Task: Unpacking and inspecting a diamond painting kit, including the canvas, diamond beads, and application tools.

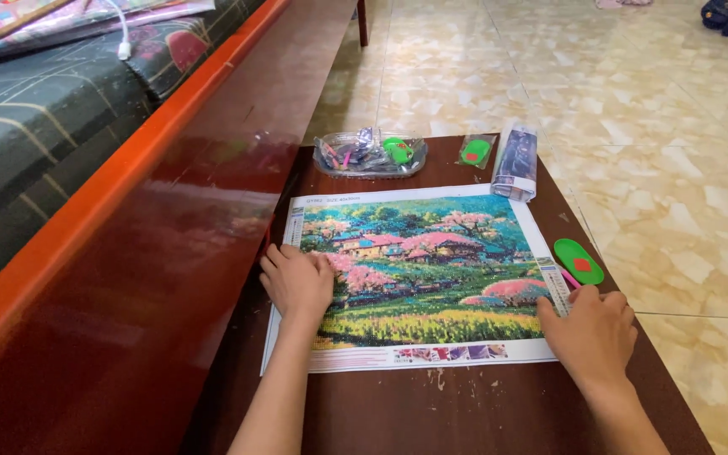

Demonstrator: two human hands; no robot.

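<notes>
Both hands, left hand point(298, 282) and right hand point(590, 330), are pressing flat, grip open, on the diamond-painting canvas point(419, 274) at frame centre, seemingly keeping it flat on the worktop point(465, 413).

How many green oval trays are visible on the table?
3. One green tray lies beside the picture's right edge, one inside a small clear bag, one among the packets behind the picture. Others may be hidden.
</notes>
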